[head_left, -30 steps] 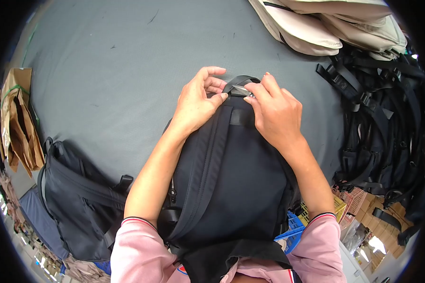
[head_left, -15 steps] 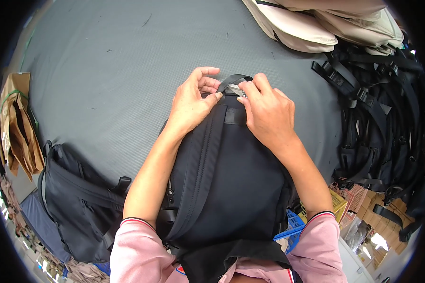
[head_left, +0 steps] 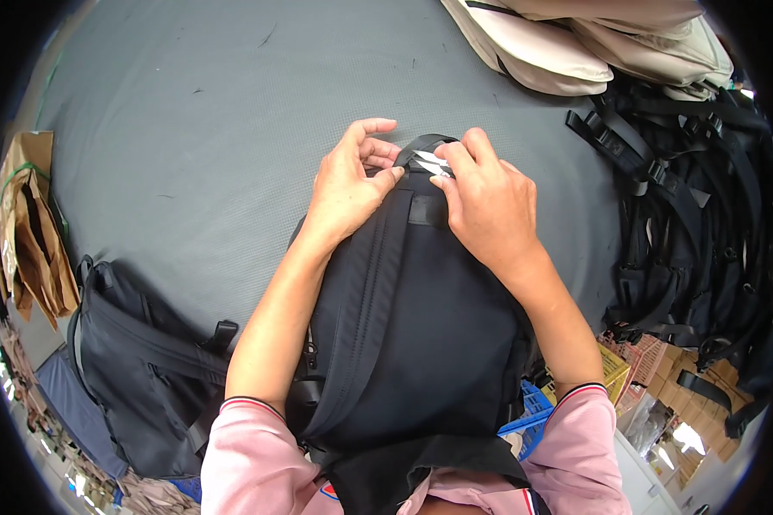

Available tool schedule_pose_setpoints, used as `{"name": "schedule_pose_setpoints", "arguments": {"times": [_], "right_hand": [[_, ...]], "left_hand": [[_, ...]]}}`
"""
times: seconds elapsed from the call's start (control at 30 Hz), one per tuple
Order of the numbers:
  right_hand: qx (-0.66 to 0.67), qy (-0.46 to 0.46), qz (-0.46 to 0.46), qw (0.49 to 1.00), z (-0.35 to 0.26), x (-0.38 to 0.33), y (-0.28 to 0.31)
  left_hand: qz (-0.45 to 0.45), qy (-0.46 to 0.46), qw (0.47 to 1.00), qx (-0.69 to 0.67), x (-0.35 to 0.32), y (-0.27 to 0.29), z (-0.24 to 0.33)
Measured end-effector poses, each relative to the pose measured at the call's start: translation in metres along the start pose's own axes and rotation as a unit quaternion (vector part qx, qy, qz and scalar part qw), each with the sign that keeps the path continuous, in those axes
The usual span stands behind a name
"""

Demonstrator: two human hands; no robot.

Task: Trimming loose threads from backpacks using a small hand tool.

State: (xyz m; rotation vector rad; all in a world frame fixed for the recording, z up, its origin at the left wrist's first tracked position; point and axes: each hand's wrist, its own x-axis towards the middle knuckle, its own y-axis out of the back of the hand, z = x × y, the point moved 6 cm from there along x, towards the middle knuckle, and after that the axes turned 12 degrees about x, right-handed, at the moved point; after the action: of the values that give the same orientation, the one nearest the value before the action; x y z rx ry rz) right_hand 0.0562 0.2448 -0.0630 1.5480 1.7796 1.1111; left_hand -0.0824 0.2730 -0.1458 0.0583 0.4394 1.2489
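A black backpack (head_left: 455, 318) lies before me, its shoulder strap (head_left: 365, 335) running down the left side. At its top, my left hand (head_left: 345, 190) pinches the base of the carry loop (head_left: 429, 140) between thumb and fingers, other fingers partly curled. My right hand (head_left: 494, 202) is closed around small silver thread snips (head_left: 429, 163). Their two blades stand apart and point left, inside the loop and close to my left fingertips. The grip end of the snips is hidden in my right hand. Any thread at the blades is too small to make out.
Another black backpack (head_left: 155, 369) lies at the left, near brown paper bags (head_left: 39, 232). Beige bags (head_left: 558, 51) are piled at the far right, above a heap of black backpacks and straps (head_left: 687, 215). A blue crate (head_left: 532, 416) shows below the grey table (head_left: 206, 146).
The snips' blades have spread apart and show more plainly now. Both hands stay almost in place at the carry loop, and the backpack has not moved.
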Motion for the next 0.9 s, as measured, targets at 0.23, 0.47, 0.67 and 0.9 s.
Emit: {"name": "schedule_pose_setpoints", "arguments": {"times": [0.23,0.47,0.67,0.9], "right_hand": [[-0.095,0.05,-0.001,0.994,-0.011,0.002,0.001],[-0.114,0.06,-0.012,0.992,-0.015,0.005,-0.004],[0.113,0.017,0.067,0.991,0.019,0.006,-0.011],[0.151,-0.03,0.047,0.987,0.022,0.001,-0.001]], "left_hand": [[-0.003,-0.002,1.0,0.013,0.001,-0.002,0.002],[0.003,-0.01,1.0,0.019,0.001,0.0,0.0],[0.008,-0.012,1.0,-0.007,0.0,-0.002,0.003],[0.012,-0.007,1.0,-0.018,0.001,0.002,0.001]]}}
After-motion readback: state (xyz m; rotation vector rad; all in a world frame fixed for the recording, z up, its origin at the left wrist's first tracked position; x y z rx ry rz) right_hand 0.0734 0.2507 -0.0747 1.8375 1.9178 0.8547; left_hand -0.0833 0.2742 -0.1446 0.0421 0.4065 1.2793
